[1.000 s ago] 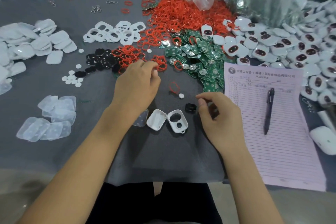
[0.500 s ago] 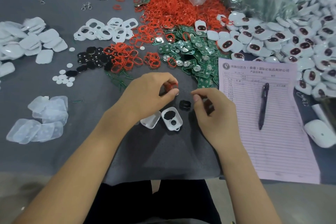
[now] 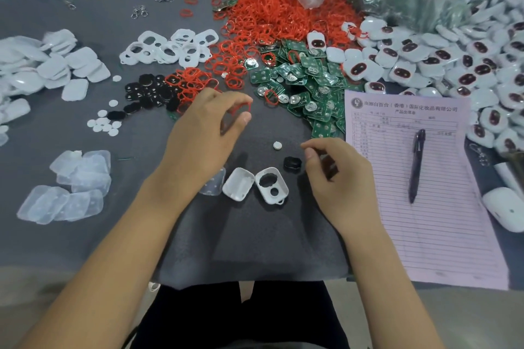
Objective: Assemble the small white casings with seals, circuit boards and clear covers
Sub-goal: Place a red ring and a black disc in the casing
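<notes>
Left hand pinches a red seal at frame centre; right hand curls loosely, holding nothing I can make out. Two white casing halves lie on the table between them.

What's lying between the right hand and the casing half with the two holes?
Head view: one small black pad on the grey mat between right hand and holed casing half.

A dark grey felt-like mat covers the worktop, its near edge ending just below the wrists. Beyond that edge, lower left and right of the forearms, a pale bare surface shows. Light falls soft and even, with faint shadows under things.
</notes>
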`<state>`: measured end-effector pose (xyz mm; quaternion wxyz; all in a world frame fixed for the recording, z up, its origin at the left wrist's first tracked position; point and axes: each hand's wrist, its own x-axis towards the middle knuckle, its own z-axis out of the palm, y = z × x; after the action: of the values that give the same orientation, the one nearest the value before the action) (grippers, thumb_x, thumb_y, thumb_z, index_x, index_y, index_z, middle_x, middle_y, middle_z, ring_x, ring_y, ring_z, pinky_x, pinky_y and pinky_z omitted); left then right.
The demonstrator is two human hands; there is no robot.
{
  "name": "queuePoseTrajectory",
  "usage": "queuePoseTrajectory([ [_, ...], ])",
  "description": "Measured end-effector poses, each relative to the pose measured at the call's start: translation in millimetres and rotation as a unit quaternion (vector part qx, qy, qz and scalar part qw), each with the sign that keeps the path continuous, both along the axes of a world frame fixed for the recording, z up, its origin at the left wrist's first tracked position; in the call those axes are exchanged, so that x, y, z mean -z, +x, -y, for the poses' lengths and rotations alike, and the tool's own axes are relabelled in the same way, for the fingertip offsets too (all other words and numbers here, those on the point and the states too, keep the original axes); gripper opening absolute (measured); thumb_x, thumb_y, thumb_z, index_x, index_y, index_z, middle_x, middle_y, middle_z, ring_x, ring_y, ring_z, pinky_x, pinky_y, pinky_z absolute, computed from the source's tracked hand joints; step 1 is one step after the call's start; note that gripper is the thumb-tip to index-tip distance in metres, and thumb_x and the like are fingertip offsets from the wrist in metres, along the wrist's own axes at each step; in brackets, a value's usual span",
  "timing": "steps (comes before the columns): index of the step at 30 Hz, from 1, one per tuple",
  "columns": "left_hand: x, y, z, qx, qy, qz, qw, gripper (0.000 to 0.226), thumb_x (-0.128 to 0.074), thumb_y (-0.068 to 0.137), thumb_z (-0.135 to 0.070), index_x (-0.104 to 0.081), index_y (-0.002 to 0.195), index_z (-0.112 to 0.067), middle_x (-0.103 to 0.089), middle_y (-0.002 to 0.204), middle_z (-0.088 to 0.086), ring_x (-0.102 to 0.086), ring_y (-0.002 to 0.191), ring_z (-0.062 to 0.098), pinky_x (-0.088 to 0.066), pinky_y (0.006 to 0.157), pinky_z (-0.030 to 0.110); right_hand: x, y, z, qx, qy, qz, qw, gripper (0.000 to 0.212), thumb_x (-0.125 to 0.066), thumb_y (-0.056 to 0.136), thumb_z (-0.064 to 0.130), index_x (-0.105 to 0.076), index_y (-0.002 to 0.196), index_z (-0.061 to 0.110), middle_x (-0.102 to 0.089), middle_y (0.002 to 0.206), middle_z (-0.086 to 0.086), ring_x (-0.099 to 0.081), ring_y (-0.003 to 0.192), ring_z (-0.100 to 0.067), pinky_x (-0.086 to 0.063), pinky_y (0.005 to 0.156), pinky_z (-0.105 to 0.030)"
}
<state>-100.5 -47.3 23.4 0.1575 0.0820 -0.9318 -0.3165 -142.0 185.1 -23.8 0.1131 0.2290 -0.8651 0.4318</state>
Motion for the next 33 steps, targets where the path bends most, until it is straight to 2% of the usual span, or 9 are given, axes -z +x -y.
queuePoseTrajectory([
  [5,13.1,32.9,3.8,-0.028,0.062,-0.017,0.998,0.028,-0.073,0.096,-0.027,-0.069,0.124,-0.028,-0.065,0.104,-0.015,-0.057,0.081,0.006,-0.046,0.078,0.019,0.2,-0.1,0.0,0.002,0.002,0.001,1.000,0.013,-0.059,0.097,0.028,-0.070,0.102,0.031,-0.065,0.088,0.017,-0.059,0.068,-0.012,-0.051,0.063,-0.033],
  [9,20.4,46.8,8.5,-0.030,0.071,0.014,0.997,0.026,-0.077,0.091,-0.024,-0.070,0.115,-0.030,-0.067,0.104,-0.016,-0.057,0.079,0.002,-0.046,0.076,0.018,0.1,0.0,0.4,0.000,0.008,0.001,1.000,0.012,-0.060,0.097,0.027,-0.070,0.102,0.030,-0.065,0.087,0.017,-0.059,0.069,-0.012,-0.049,0.063,-0.029],
  [13,15.3,46.2,8.5,-0.006,0.047,0.049,0.998,0.019,-0.076,0.091,-0.027,-0.068,0.108,-0.033,-0.066,0.094,-0.017,-0.058,0.083,0.007,-0.048,0.078,0.032,0.1,0.5,0.1,-0.003,0.013,0.008,1.000,0.013,-0.061,0.097,0.024,-0.071,0.103,0.030,-0.065,0.087,0.018,-0.058,0.069,-0.012,-0.048,0.064,-0.026],
  [16,11.4,43.2,3.1,-0.001,0.039,0.055,0.998,0.011,-0.075,0.091,-0.032,-0.069,0.099,-0.037,-0.058,0.085,-0.015,-0.055,0.082,0.003,-0.045,0.074,0.034,-0.3,0.7,0.5,0.000,0.019,0.008,1.000,0.012,-0.064,0.097,0.020,-0.072,0.103,0.028,-0.065,0.086,0.017,-0.058,0.069,-0.012,-0.048,0.064,-0.026],
  [20,8.5,42.1,-4.5,0.043,0.047,0.063,0.996,0.010,-0.074,0.092,-0.032,-0.069,0.100,-0.037,-0.056,0.091,-0.032,-0.055,0.084,0.003,-0.052,0.078,0.039,-0.9,-0.1,-0.3,0.002,0.024,0.007,1.000,0.012,-0.064,0.097,0.020,-0.072,0.102,0.028,-0.066,0.086,0.016,-0.058,0.070,-0.010,-0.047,0.064,-0.025],
  [24,12.4,44.8,-3.4,0.041,0.045,0.044,0.997,0.012,-0.074,0.092,-0.031,-0.070,0.102,-0.034,-0.057,0.088,-0.019,-0.055,0.091,0.008,-0.053,0.083,0.042,-1.2,0.1,-0.5,0.001,0.027,0.009,1.000,0.012,-0.064,0.097,0.018,-0.072,0.102,0.027,-0.067,0.086,0.013,-0.059,0.069,-0.010,-0.048,0.065,-0.028],
  [29,22.1,56.4,1.5,0.017,0.033,-0.009,0.999,0.008,-0.067,0.098,-0.022,-0.073,0.103,-0.021,-0.067,0.097,-0.014,-0.060,0.098,0.017,-0.048,0.089,0.035,-2.8,0.4,0.2,0.001,0.030,0.009,1.000,0.013,-0.065,0.097,0.017,-0.072,0.102,0.027,-0.067,0.086,0.012,-0.058,0.069,-0.010,-0.048,0.066,-0.027],
  [33,30.2,67.6,2.7,-0.002,0.037,-0.013,0.999,0.017,-0.059,0.098,-0.021,-0.074,0.106,-0.016,-0.068,0.099,-0.010,-0.056,0.099,0.014,-0.038,0.089,0.012,-3.7,0.9,0.5,-0.008,0.025,-0.003,1.000,0.016,-0.067,0.095,0.013,-0.072,0.103,0.026,-0.061,0.085,0.010,-0.056,0.069,-0.009,-0.045,0.062,-0.026],
])
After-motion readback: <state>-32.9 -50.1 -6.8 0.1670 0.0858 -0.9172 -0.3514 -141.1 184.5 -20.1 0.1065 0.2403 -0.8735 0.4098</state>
